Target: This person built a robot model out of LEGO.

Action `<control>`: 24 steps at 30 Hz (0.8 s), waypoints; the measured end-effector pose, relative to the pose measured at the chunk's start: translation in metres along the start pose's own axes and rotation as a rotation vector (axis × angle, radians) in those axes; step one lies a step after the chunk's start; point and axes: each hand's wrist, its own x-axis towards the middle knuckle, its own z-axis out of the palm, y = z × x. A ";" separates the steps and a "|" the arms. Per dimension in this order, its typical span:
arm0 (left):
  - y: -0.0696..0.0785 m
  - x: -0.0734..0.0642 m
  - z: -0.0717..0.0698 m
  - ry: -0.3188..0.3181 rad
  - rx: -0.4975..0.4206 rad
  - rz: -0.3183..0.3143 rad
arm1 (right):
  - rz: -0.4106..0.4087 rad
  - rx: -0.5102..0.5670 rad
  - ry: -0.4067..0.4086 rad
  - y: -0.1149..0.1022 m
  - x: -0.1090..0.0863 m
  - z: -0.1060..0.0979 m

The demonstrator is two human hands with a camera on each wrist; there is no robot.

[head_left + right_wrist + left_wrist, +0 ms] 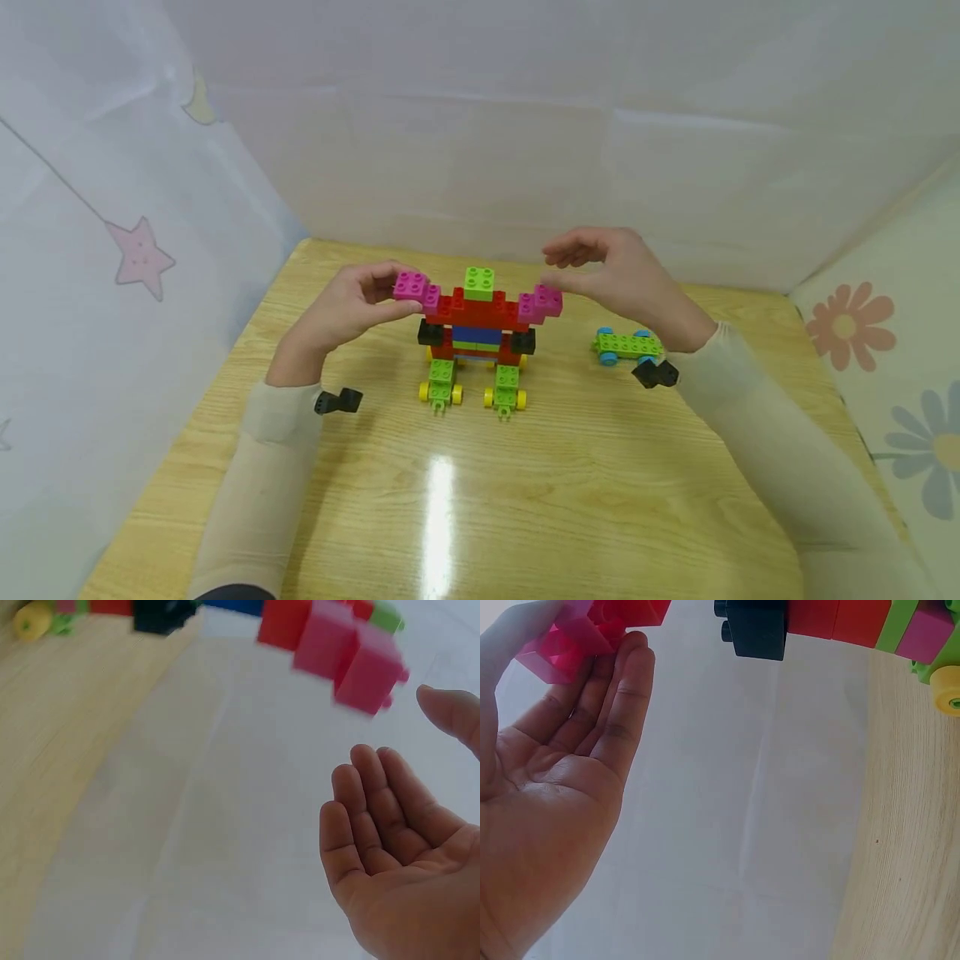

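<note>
A toy figure (pixel 476 313) of stacked building bricks stands on the table, red and blue in the body, with a lime brick (pixel 479 282) on top. Its green feet (pixel 442 372) have yellow wheels. My left hand (pixel 348 302) pinches the pink brick (pixel 410 285) at the end of its left-side arm; in the left wrist view the thumb and fingers lie on opposite sides of the pink bricks (pixel 581 634). Beside the right-side pink brick (pixel 550 300), my right hand (pixel 622 271) is held up with relaxed fingers. The right wrist view shows a gap between this hand and the pink brick (pixel 369 669).
A green wheeled base (pixel 628 345) with blue wheels stands to the right of the figure, near my right wrist. The wooden table (pixel 570 500) meets pale cloth walls (pixel 525 167) at the back and sides.
</note>
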 end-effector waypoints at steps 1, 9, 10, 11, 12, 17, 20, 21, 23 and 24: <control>0.000 0.000 0.000 0.001 -0.004 0.001 | 0.017 0.003 0.004 0.008 -0.002 -0.005; 0.000 0.000 -0.001 0.003 0.001 0.018 | 0.130 0.027 -0.005 0.094 -0.015 -0.026; 0.000 -0.001 -0.002 0.004 0.000 0.019 | 0.142 0.030 -0.003 0.103 -0.017 -0.028; 0.000 -0.001 -0.002 0.004 -0.002 0.020 | 0.152 0.034 -0.001 0.112 -0.020 -0.029; 0.001 -0.001 -0.002 0.004 -0.003 0.021 | 0.159 0.033 -0.001 0.120 -0.022 -0.030; 0.000 -0.002 -0.002 0.003 -0.005 0.014 | 0.160 0.012 -0.022 0.158 -0.033 -0.036; -0.001 -0.001 -0.001 0.002 -0.006 0.007 | 0.175 0.005 -0.052 0.178 -0.041 -0.038; -0.001 -0.001 -0.001 0.004 -0.008 0.004 | 0.182 0.006 -0.062 0.184 -0.043 -0.039; -0.002 0.000 -0.001 0.008 -0.013 -0.004 | 0.197 0.004 -0.085 0.195 -0.048 -0.039; -0.002 0.000 0.000 0.009 -0.013 -0.006 | 0.199 0.003 -0.094 0.200 -0.050 -0.039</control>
